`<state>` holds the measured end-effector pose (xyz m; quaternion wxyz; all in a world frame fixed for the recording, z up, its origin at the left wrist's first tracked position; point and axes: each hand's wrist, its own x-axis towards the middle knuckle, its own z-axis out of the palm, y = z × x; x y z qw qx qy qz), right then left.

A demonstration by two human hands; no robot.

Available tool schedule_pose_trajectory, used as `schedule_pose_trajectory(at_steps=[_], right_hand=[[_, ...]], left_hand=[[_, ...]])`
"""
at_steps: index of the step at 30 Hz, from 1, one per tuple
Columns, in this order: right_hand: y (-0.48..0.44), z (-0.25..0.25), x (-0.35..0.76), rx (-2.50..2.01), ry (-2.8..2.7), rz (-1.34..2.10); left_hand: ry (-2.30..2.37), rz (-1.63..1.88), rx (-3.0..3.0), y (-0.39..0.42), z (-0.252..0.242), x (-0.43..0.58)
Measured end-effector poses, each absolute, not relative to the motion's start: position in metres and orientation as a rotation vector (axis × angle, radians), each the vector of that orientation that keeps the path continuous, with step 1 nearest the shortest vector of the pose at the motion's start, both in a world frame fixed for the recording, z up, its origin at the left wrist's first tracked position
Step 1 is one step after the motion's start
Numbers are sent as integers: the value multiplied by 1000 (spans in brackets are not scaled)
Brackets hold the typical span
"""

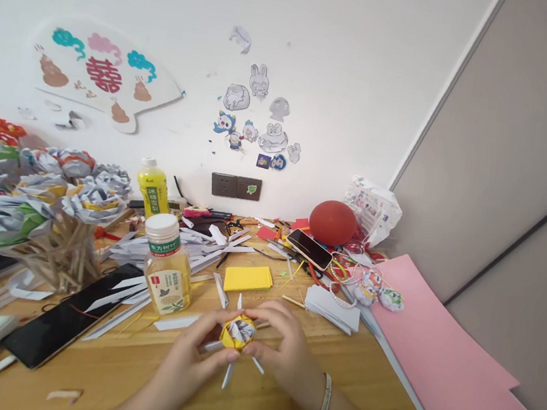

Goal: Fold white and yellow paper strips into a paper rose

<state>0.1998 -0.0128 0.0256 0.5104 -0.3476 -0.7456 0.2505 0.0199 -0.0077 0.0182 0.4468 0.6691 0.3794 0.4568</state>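
Between my two hands, above the wooden table (313, 398), is a folded paper flower (238, 332) with a white swirled centre and a yellow rim. White paper strips stick out around it. My left hand (202, 347) grips its left side, thumb below and fingers above. On the opposite side, my right hand (283, 344) pinches it the same way. A bracelet (322, 405) circles the right wrist. Behind the flower lies a stack of yellow paper (248, 278). The flower's underside is hidden.
A tea bottle (166, 271) stands left of my hands, with a yellow drink bottle (153, 188) behind. White strips (192, 246) litter the back. Paper flowers (3, 223) fill the left. A phone (310, 249), red balloon (332, 222), white slips (333, 308) and pink sheets (434, 361) lie right.
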Motion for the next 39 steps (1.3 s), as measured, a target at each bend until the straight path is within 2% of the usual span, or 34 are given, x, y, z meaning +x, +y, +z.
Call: schedule_pose_trajectory(at_steps=[4, 7, 15, 18, 24, 30, 39], right_hand=[[-6, 12, 204, -933, -1673, 678], [0, 1, 204, -923, -1638, 924], [6, -5, 194, -999, -1590, 977], [9, -1, 199, -1124, -1703, 867], [18, 9, 225, -1421, -2012, 311], [18, 2, 229, -1404, -2384, 217], [18, 6, 222, -1503, -2297, 79]], left_hand=[[981, 1299, 1520, 9, 10, 12], [1064, 1419, 1547, 18, 4, 9], [1247, 1276, 1860, 14, -2, 15], [1253, 1216, 2042, 19, -1, 10], [1211, 993, 2241, 25, 0, 5], [1151, 868, 2287, 20, -2, 8], [1190, 1000, 2261, 16, 0, 8]])
